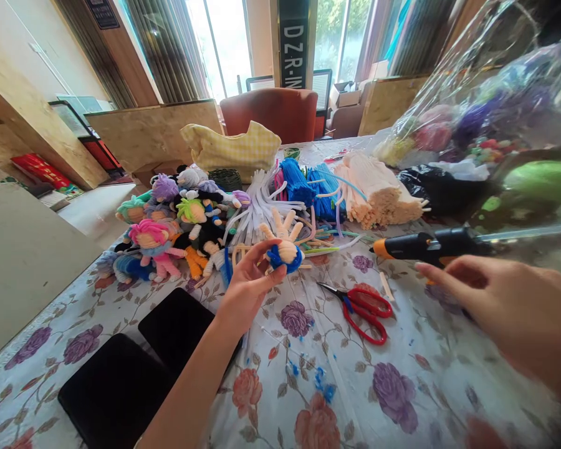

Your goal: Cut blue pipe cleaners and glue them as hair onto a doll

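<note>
Between the thumb and fingers of my left hand (255, 274) is a small fuzzy doll (287, 251), turned upside down. It has a cream head and limbs, with blue around the head; its limbs point up. My right hand (505, 305) is at the right, blurred, just in front of a black and orange glue gun (421, 247). One finger stretches left below the gun's body, and the other fingers are partly hidden. A clear glue stick (523, 234) juts from the gun's back. Red-handled scissors (367, 312) lie between my hands, beside a short cream strip (386, 285).
Finished dolls (156, 240) are heaped at the left. Bundles of white stems (257, 209), blue stems (297, 184) and cream stems (378, 190) lie behind. Two black flat panels (116, 386) rest at front left. Blue fuzz scraps (325, 390) dot the flowered cloth. A clear bag (449, 118) bulges at the right.
</note>
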The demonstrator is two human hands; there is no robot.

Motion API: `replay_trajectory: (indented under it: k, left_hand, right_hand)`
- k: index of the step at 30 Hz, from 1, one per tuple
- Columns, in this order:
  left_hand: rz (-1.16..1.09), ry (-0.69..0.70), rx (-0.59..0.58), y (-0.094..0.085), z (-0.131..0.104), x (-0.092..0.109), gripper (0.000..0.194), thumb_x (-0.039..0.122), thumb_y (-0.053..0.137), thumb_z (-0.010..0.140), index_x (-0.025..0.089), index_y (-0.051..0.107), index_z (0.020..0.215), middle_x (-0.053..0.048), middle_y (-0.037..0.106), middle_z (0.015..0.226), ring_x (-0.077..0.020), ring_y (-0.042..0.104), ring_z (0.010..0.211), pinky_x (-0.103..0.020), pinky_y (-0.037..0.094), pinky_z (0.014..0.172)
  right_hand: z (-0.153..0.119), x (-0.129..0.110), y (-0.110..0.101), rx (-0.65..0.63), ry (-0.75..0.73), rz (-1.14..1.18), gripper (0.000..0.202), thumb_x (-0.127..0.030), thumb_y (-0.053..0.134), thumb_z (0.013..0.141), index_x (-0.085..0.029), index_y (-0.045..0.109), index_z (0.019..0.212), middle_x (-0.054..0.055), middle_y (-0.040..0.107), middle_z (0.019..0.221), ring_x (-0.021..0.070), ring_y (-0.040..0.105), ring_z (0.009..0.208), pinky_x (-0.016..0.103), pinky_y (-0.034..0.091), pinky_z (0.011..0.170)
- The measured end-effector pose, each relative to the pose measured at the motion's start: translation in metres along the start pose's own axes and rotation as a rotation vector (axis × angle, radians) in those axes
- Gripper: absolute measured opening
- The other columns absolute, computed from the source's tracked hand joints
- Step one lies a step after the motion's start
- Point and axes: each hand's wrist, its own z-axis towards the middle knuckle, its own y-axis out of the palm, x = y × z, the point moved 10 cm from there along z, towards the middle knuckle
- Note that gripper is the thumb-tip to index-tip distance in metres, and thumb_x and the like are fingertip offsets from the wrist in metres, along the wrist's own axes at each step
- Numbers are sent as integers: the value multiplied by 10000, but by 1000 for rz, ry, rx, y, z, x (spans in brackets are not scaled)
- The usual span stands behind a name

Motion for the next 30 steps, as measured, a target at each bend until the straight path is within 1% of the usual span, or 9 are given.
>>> replay_trajectory:
  k: [2, 4, 7, 9, 13, 17, 20, 24, 30]
  left_hand:
    - [-1, 4, 0, 1, 0, 0, 380, 169, 861, 577, 257, 739, 926, 6, 671, 954, -139, 603, 896, -259, 478, 826]
    - [2, 6, -10, 1, 0, 0, 408, 158, 875, 540, 260, 741, 912, 9, 669, 937, -134, 598, 881, -244, 483, 796]
    - [17, 13, -30, 2, 1, -2, 459, 116, 881, 487, 260, 738, 899, 11, 668, 929, -139, 596, 876, -219, 487, 734]
    - [21, 24, -40, 2, 1, -2, 482, 91, 879, 461, 261, 735, 889, 12, 663, 912, -139, 598, 851, -206, 487, 685]
    - [4, 17, -53, 3, 2, -5, 527, 40, 873, 426, 257, 729, 884, 19, 672, 881, -128, 611, 797, -200, 499, 660]
    - [7, 7, -49, 6, 0, -7, 481, 42, 870, 441, 235, 722, 856, 16, 694, 902, -124, 621, 797, -198, 497, 666]
    - [-2, 4, -22, 6, -1, -8, 473, 40, 871, 434, 225, 711, 838, 24, 696, 872, -119, 622, 783, -206, 493, 689]
    - [-11, -8, 27, 4, -2, -10, 496, 30, 864, 425, 214, 693, 852, 21, 691, 881, -133, 626, 799, -231, 489, 722]
    - [-43, 2, 101, 0, -5, -8, 493, 8, 844, 444, 216, 678, 860, 30, 685, 887, -111, 614, 796, -214, 476, 742]
  right_hand:
    - [-7, -35, 16, -88, -128, -48, 354, -583, 570, 822, -289, 694, 667, 64, 673, 580, 285, 576, 550, 358, 306, 529]
    - [-16, -64, 36, -199, -239, 11, 281, -498, 605, 829, -261, 714, 723, 52, 713, 640, 272, 631, 588, 346, 352, 549]
    - [-31, -93, 66, -388, -360, 121, 255, -400, 551, 895, -251, 731, 794, 33, 753, 757, 242, 681, 691, 322, 421, 605]
    - [-39, -103, 81, -483, -395, 104, 278, -371, 527, 913, -218, 712, 773, 38, 729, 685, 232, 666, 651, 322, 431, 605]
    - [-43, -109, 90, -472, -387, 64, 175, -279, 553, 890, -166, 676, 837, 89, 734, 833, 258, 665, 770, 338, 454, 656]
    - [-44, -119, 88, -449, -451, 153, 194, -232, 496, 898, -189, 650, 788, 73, 716, 820, 241, 641, 748, 346, 438, 677]
    - [-36, -121, 85, -449, -389, 385, 193, -294, 509, 886, -198, 623, 762, 42, 669, 696, 208, 604, 656, 321, 414, 613]
    - [-30, -126, 98, -672, -195, 888, 277, -461, 591, 840, -191, 626, 791, -24, 568, 607, 115, 482, 496, 248, 334, 463]
    - [-24, -150, 104, -880, -22, 1301, 382, -497, 780, 693, -160, 611, 760, -15, 604, 653, 80, 508, 529, 216, 382, 500]
